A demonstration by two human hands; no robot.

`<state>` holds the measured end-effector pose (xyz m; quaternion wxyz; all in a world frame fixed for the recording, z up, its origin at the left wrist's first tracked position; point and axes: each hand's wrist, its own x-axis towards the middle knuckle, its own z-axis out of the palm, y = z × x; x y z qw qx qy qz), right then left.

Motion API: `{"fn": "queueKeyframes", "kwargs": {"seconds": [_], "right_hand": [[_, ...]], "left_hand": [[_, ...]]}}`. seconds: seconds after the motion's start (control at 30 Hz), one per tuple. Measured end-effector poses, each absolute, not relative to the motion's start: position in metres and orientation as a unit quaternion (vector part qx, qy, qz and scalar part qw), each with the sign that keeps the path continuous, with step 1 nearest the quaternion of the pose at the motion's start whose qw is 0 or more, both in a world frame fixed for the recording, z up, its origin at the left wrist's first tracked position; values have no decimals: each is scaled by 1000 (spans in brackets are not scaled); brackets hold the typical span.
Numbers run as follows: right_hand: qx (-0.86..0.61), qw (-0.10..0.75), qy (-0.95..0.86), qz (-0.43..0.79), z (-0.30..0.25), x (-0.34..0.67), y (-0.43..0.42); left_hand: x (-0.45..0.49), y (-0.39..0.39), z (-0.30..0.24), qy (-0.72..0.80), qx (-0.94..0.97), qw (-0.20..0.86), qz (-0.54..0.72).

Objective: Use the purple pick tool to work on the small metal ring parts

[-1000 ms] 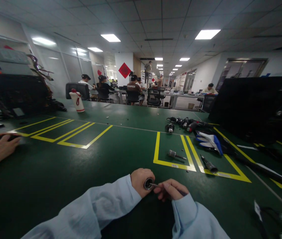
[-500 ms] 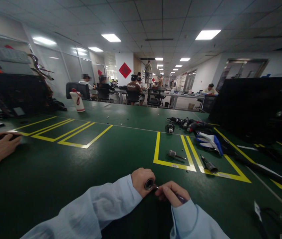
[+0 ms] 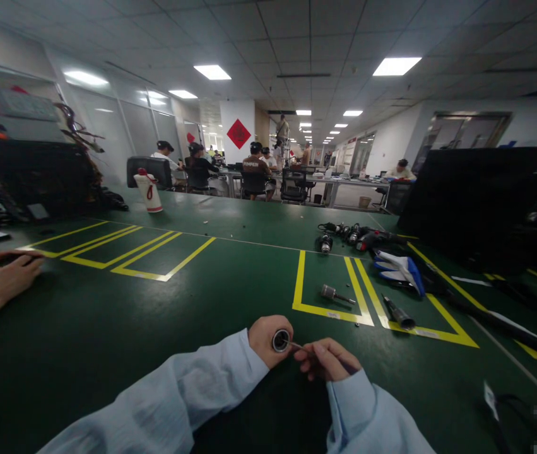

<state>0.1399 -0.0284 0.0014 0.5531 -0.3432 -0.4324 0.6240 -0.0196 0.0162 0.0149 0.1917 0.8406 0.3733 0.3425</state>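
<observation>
My left hand (image 3: 261, 334) is closed around a hollow dark cylinder with a metal rim (image 3: 274, 341), its round open end facing up toward me. From the right, my right hand (image 3: 329, 360) grips a thin-shafted screwdriver (image 3: 298, 347). The shaft reaches over the rim, with its tip at or inside the opening; the handle is mostly hidden in my palm. Beyond my hands, a grey metal cylinder with a thin shaft (image 3: 329, 292) lies inside a yellow-taped box. A darker cone-shaped part with a shaft (image 3: 399, 315) lies in the box beside it.
Several black tools with cords (image 3: 353, 234) and a blue-and-white glove (image 3: 398, 270) lie at the right, before a large dark panel (image 3: 481, 208). Another person's hands (image 3: 7, 284) rest on the green table (image 3: 230, 284) at left. A white cup (image 3: 148, 192) stands farther back.
The cylinder has turned so that its opening faces me more fully. The screwdriver's shaft has shifted slightly up and left, over the opening.
</observation>
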Motion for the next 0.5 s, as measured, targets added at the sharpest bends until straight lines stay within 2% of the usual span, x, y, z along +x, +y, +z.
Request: {"fn": "queueKeyframes", "kwargs": {"seconds": [0.13, 0.5], "right_hand": [[-340, 555, -429, 626, 1, 141, -28], [-249, 553, -316, 730, -7, 163, -11]], "left_hand": [[-19, 15, 16, 369, 844, 190, 340], [-20, 9, 20, 340, 872, 180, 304]]}}
